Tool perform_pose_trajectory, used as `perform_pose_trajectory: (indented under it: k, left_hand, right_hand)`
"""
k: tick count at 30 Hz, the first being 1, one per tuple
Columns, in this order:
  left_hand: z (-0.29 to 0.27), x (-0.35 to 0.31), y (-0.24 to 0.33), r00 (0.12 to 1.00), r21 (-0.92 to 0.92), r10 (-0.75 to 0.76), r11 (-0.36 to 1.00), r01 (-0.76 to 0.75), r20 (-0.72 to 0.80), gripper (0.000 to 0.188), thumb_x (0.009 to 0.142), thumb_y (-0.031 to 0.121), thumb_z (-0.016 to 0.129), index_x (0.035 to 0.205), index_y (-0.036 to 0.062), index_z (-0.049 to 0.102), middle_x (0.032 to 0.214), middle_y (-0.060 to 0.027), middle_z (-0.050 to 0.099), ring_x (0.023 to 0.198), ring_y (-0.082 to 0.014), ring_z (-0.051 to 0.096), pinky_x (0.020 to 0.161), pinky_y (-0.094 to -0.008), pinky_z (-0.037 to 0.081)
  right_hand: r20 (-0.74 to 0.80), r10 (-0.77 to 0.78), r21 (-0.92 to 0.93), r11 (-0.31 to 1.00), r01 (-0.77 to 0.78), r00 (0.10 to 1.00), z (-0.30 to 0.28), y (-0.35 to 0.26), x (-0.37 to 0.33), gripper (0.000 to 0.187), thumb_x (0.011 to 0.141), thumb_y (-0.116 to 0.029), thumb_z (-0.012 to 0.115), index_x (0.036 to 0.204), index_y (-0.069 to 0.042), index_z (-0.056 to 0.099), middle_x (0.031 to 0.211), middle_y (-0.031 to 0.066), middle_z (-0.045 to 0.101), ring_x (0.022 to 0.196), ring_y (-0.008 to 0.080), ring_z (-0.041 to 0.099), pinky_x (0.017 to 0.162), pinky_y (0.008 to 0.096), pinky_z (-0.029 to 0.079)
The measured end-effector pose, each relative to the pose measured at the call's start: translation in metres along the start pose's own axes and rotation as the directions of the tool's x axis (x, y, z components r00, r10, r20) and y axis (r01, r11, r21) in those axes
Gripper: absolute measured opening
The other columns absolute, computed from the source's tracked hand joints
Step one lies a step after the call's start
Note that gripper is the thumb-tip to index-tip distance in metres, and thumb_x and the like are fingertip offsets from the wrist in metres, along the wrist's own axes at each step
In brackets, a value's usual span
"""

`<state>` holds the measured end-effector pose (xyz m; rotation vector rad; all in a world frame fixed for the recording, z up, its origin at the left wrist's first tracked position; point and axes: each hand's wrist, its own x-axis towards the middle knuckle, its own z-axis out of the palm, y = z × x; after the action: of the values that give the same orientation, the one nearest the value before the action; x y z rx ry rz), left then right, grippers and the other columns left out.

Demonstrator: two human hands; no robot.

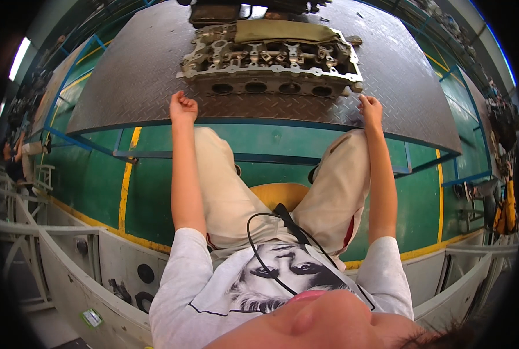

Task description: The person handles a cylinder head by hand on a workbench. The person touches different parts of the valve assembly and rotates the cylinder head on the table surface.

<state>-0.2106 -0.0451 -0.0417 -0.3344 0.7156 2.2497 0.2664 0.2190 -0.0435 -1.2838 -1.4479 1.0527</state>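
A metal engine cylinder head (277,70) lies on the steel-topped table before me, its row of round ports facing me. Over its far side is spread a folded olive-green cloth (285,31). My left hand (184,107) rests at the table's near edge, just off the cylinder head's left front corner, fingers curled in with nothing showing in them. By the right front corner is my right hand (371,109), its fingers pinched together. Whether the pinch holds anything small is too hard to see. Neither hand visibly grips the cylinder head.
Dark engine parts (224,13) sit at the table's far edge. The tabletop (126,75) has a raised tread pattern and a blue frame (259,158) beneath. A yellow stool (280,195) is under me. Other people (24,157) sit at far left and far right. A black cable (253,224) crosses my lap.
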Motion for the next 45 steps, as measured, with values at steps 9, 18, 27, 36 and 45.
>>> perform_pose_trajectory:
  k: [9,18,27,36,45]
  left_hand:
    - [0.004,-0.015,-0.013,0.931,-0.196,0.048,0.98,0.026,0.363,0.013,0.082,0.017,0.057,0.076,0.0063,0.059,0.08,-0.0097,0.064,0.077,-0.0238,0.061,0.072,-0.0366,0.05]
    - [-0.006,-0.049,0.013,0.952,-0.236,0.041,0.971,0.033,0.303,0.008,0.084,0.011,0.055,0.088,0.0047,0.055,0.095,-0.0056,0.06,0.093,-0.0186,0.057,0.082,-0.0334,0.044]
    - [-0.011,-0.026,0.004,0.925,-0.056,-0.125,0.986,0.155,0.358,0.015,0.084,0.012,0.05,0.079,0.0011,0.06,0.077,-0.0127,0.063,0.073,-0.0257,0.059,0.069,-0.0379,0.049]
    - [0.01,-0.027,-0.002,0.964,-0.159,-0.064,0.981,0.108,0.259,0.009,0.086,0.002,0.05,0.092,-0.0039,0.053,0.089,-0.0123,0.058,0.085,-0.024,0.057,0.087,-0.0397,0.049]
    - [0.003,-0.019,-0.004,0.985,-0.141,0.006,0.99,0.018,0.174,0.009,0.088,0.002,0.046,0.091,-0.0048,0.051,0.089,-0.0127,0.056,0.085,-0.0241,0.056,0.089,-0.0386,0.049]
  right_hand:
    - [0.17,0.106,0.186,0.973,-0.137,0.98,-0.045,0.05,0.038,0.016,0.083,-0.021,0.066,0.092,-0.007,0.063,0.056,-0.0047,0.041,0.048,0.0038,0.038,0.041,0.0179,0.029]
    - [0.281,0.065,0.584,0.78,-0.225,0.957,-0.007,-0.037,-0.048,0.027,0.092,-0.018,0.056,0.112,0.0,0.057,0.087,0.0024,0.054,0.072,0.0055,0.05,0.057,0.0165,0.04]
    - [0.459,0.009,0.754,0.525,-0.395,0.889,-0.045,0.018,-0.002,0.021,0.092,-0.007,0.052,0.108,0.005,0.055,0.096,0.0103,0.059,0.086,0.0152,0.057,0.07,0.0211,0.047]
    - [0.353,0.192,0.704,0.59,-0.395,0.916,-0.021,-0.014,-0.011,0.008,0.089,-0.006,0.054,0.088,0.002,0.051,0.085,0.011,0.055,0.078,0.0201,0.056,0.069,0.0253,0.05]
    - [0.365,0.22,0.757,0.496,-0.426,0.905,-0.005,-0.009,0.006,0.008,0.092,-0.004,0.049,0.09,0.003,0.047,0.084,0.0098,0.052,0.079,0.0199,0.054,0.073,0.0265,0.05]
